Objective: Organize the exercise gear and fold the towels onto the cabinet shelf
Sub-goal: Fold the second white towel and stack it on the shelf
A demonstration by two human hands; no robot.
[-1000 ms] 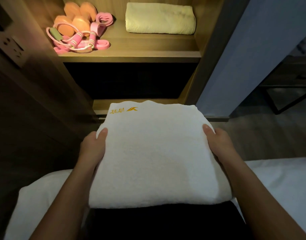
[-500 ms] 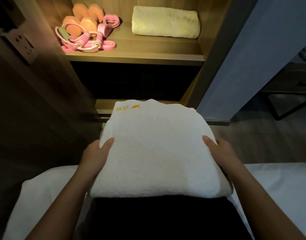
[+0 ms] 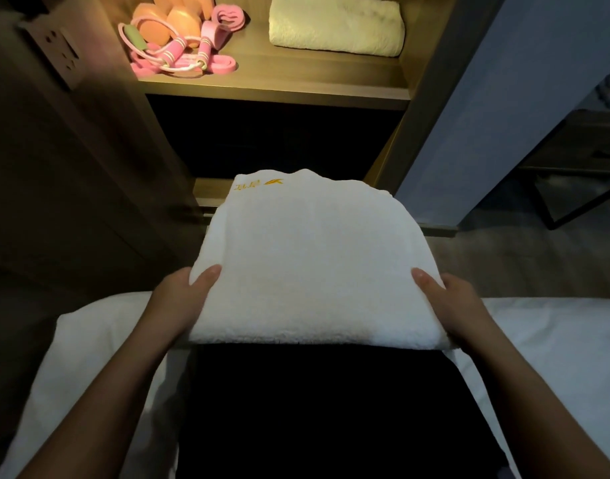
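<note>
A folded white towel (image 3: 313, 261) with a small yellow logo at its far left corner is held in the air in front of the cabinet. My left hand (image 3: 182, 299) grips its left edge with the thumb on top. My right hand (image 3: 452, 302) grips the right edge the same way. On the lit cabinet shelf (image 3: 279, 81) above lie a folded pale yellow towel (image 3: 334, 25) at the right and, at the left, orange dumbbells (image 3: 172, 19), a pink jump rope (image 3: 179, 57) and pink bands (image 3: 227, 19).
A dark open compartment (image 3: 275, 140) lies under the lit shelf, with a lower wooden ledge (image 3: 210, 191) behind the towel. A white bed (image 3: 556, 357) runs across below my arms. A wall socket (image 3: 54, 53) sits at left, a grey panel (image 3: 504, 98) at right.
The held towel has moved forward and up toward the cabinet, and the view has come closer to the shelf. Both hands keep the same grip on its edges.
</note>
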